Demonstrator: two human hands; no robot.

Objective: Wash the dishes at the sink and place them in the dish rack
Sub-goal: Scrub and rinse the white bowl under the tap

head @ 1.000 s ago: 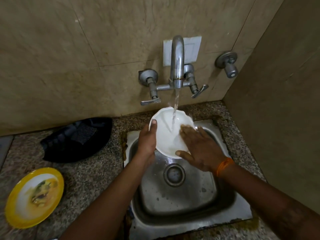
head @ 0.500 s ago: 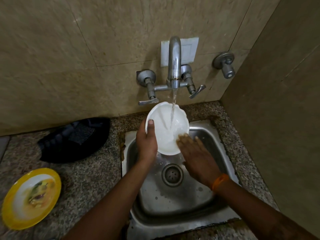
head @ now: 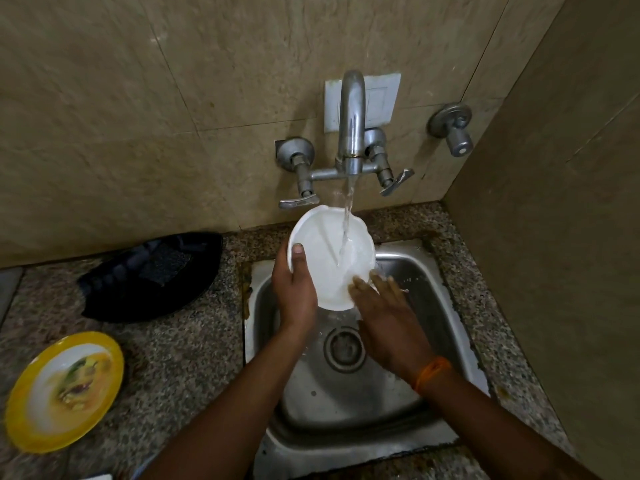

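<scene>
A white plate (head: 325, 251) is tilted up under the running tap (head: 351, 133), over the back of the steel sink (head: 433, 327). My left hand (head: 296, 289) grips its left rim, thumb on the inner face. With straight fingers, my right hand (head: 388, 313) touches the plate's lower right edge, an orange band on its wrist. Water streams onto the plate's face. A dirty yellow plate (head: 65, 389) with food scraps lies on the counter at the left.
A black dish rack (head: 152, 275) sits on the granite counter left of the sink, against the tiled wall. A second valve (head: 453, 129) sticks out of the wall at the right. A side wall closes in on the right.
My right hand slid down from the plate's face to its lower right edge. The plate tilted up more and moved slightly left under the stream.
</scene>
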